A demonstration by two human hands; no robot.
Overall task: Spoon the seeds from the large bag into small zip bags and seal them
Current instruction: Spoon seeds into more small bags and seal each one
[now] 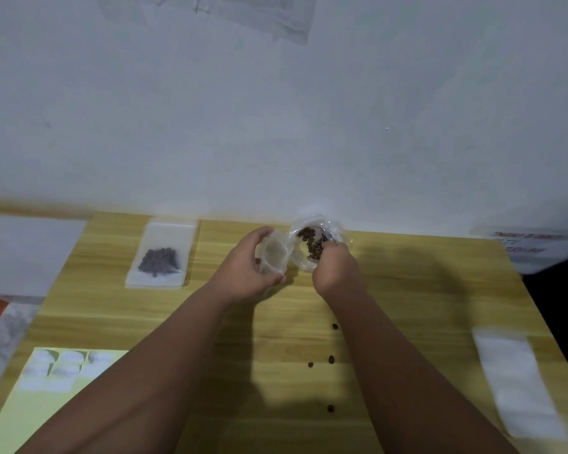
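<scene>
My left hand grips a small clear zip bag with its mouth held open, at the far middle of the wooden table. Just to its right stands the large clear bag with dark brown seeds inside. My right hand has its fingers curled inside the large bag's mouth among the seeds; whatever it holds is hidden, and no spoon shows. A filled small bag of dark seeds lies flat at the far left.
Several loose seeds lie on the table near my right forearm. A stack of flat white bags lies at the right edge. A yellow sheet with white labels sits at the near left. A wall rises behind the table.
</scene>
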